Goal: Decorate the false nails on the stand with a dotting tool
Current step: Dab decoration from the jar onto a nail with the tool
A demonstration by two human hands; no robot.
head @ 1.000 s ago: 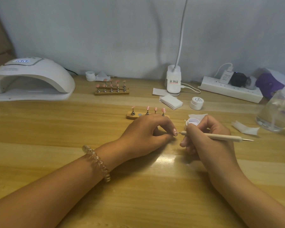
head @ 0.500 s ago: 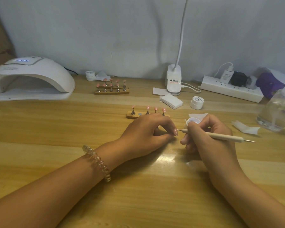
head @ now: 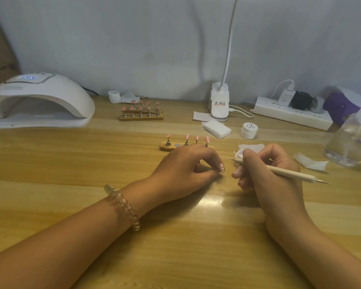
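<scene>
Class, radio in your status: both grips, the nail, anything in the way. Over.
Left grip pinches dotted nail, off the stand. Right grip holds dotting tool, tip short of nail. Nothing between them; pot behind right thumb.

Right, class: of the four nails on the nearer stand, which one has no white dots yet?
The leftmost nail on the nearer stand: it is plain pink, while the other three nails carry white dots.

false nail (head: 222,167): pink, white dots | dotting tool (head: 288,173): cream | table (head: 175,236): yellow wood grain | nail lamp (head: 40,97): white
</scene>
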